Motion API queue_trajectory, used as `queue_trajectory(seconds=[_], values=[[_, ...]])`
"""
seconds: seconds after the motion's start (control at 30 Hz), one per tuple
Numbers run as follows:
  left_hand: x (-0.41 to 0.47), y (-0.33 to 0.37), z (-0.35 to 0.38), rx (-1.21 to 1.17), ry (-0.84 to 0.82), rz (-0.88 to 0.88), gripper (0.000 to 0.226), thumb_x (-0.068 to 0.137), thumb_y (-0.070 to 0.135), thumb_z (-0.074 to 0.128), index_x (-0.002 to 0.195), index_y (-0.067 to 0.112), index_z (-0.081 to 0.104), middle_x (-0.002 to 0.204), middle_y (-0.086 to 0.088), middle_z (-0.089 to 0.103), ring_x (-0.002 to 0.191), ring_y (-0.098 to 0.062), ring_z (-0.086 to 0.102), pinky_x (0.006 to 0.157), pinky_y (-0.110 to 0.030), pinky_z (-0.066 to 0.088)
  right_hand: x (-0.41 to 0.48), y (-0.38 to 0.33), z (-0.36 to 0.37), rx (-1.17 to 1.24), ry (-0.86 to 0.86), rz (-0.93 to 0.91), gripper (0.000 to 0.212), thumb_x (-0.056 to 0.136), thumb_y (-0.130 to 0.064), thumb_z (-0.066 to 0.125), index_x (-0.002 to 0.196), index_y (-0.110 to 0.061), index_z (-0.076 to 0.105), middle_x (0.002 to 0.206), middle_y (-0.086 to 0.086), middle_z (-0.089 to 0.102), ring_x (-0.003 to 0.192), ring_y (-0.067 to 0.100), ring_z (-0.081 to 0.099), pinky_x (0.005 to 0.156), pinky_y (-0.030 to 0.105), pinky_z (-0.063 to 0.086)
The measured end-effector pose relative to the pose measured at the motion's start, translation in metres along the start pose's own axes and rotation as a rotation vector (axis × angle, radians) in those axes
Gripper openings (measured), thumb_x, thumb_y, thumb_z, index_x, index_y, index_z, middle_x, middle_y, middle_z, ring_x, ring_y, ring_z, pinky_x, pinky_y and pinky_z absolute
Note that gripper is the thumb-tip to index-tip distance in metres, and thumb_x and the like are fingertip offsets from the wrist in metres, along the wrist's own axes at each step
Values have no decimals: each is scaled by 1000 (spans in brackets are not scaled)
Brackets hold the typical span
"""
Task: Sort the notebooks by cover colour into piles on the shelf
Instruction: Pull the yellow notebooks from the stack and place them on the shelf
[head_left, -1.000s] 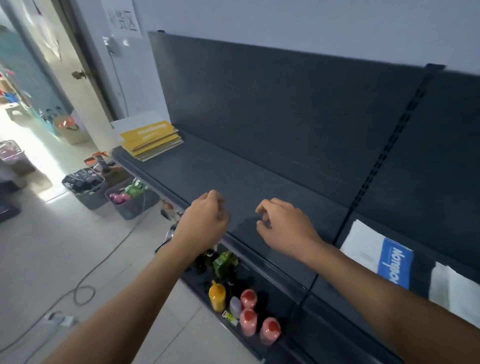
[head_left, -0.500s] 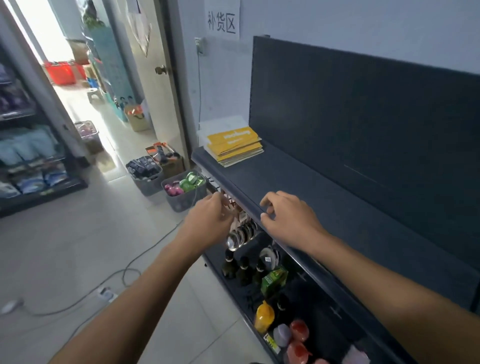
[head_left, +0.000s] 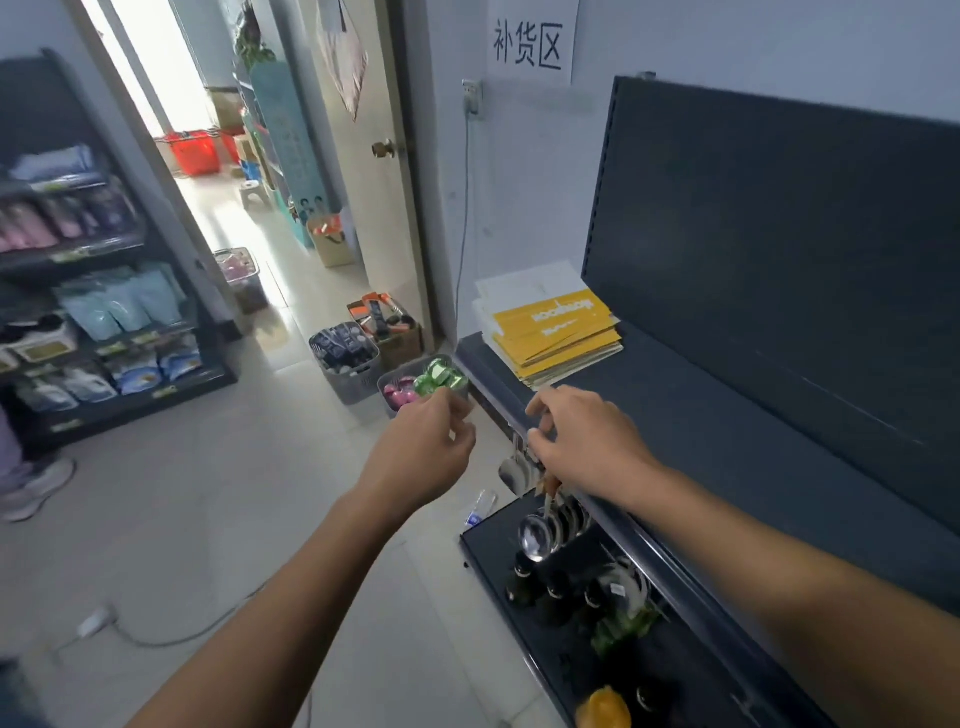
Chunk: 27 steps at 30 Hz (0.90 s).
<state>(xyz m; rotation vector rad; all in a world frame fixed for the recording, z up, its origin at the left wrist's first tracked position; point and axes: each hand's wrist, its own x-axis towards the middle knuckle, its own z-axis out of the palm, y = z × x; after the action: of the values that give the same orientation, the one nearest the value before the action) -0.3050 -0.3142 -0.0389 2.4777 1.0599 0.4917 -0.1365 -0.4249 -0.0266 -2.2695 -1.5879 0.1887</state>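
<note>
Both hands are hovering near the front edge of the shelf, holding nothing.

The left hand is hanging just off the shelf edge above the floor, its fingers loosely curled. The right hand is sitting over the shelf lip, its fingers bent and slack, with thumb and forefinger apart. The pile of yellow notebooks is lying at the far left end of the shelf by the wall, resting on white-covered ones, apart from both hands. Metal ladles are hanging under the shelf below the right hand.
</note>
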Motion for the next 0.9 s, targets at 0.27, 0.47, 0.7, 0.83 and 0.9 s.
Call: queue_trajectory(seconds=[0.27,0.47,0.7,0.83,0.9], values=[[78,-50,-9,49,-65,15,18,97,30,54,112,21,59,104,3,66,91,-17,61,82,-42,55,90,2,22,36,-1,51,12,94,-32,59,105,-28,60,93,-13,59,86,14,58,71,33,49],[123,-90,-17,13,-84,37,17,98,31,54,111,22,59,103,5,65,90,-14,62,81,-39,56,139,-9,28,30,5,97,15,92,-31,58,105,-27,62,91,-12,60,86,16,59,73,37,53],[180,-145,-30,-32,-129,121,23,97,31,53,117,20,60,103,7,64,91,-14,62,79,-30,51,182,-32,43,1,63,266,18,94,-30,57,110,-26,62,97,-10,63,88,17,60,73,34,51],[213,-167,-33,-41,-155,251,20,96,32,54,112,22,59,95,10,63,83,-9,60,69,-23,40,191,-43,49,17,115,377,14,94,-26,57,105,-21,62,84,-8,59,87,21,60,71,38,53],[230,-172,-33,-56,-165,308,21,96,32,54,113,22,60,95,10,64,80,-5,59,69,-22,40,193,-48,54,19,168,440,12,93,-28,58,104,-23,62,83,-10,59,84,19,60,70,37,53]])
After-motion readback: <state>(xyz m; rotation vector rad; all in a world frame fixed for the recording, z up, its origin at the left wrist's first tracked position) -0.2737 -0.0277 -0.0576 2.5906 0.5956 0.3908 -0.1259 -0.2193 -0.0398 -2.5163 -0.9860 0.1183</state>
